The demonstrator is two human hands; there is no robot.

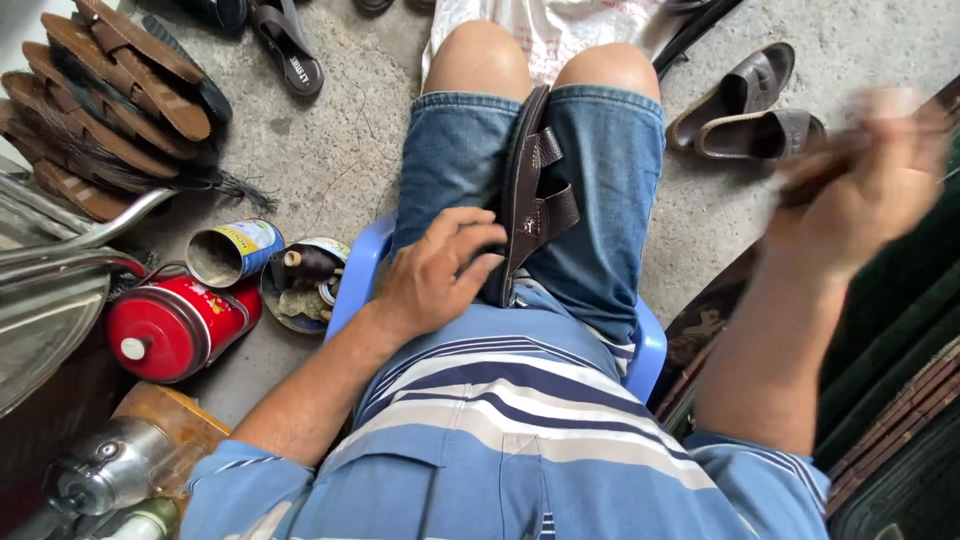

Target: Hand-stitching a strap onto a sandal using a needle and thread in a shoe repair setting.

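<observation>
Now, sandal: a dark brown sandal [532, 200] stands on edge in the lap, between the thighs, long axis running away from the body.
Left hand: the left hand [440, 270] is nearer, lying just left of it, fingers loosely curled against its heel end, steadying rather than clasping.
Right hand: the right hand [865, 190] is raised well off to the right, blurred; fingers seem closed round something dark, though what it is cannot be told.
Around: plastic blue chair [355, 275], red flask [180, 325], open tin [232, 252], stacked soles [100, 100], pair of grey sandals [745, 105] on the concrete.

Dk brown sandal [535, 195], blue denim shorts [610, 190], blue/white striped shirt [520, 420], red flask [175, 325], blue chair [352, 275]
</observation>
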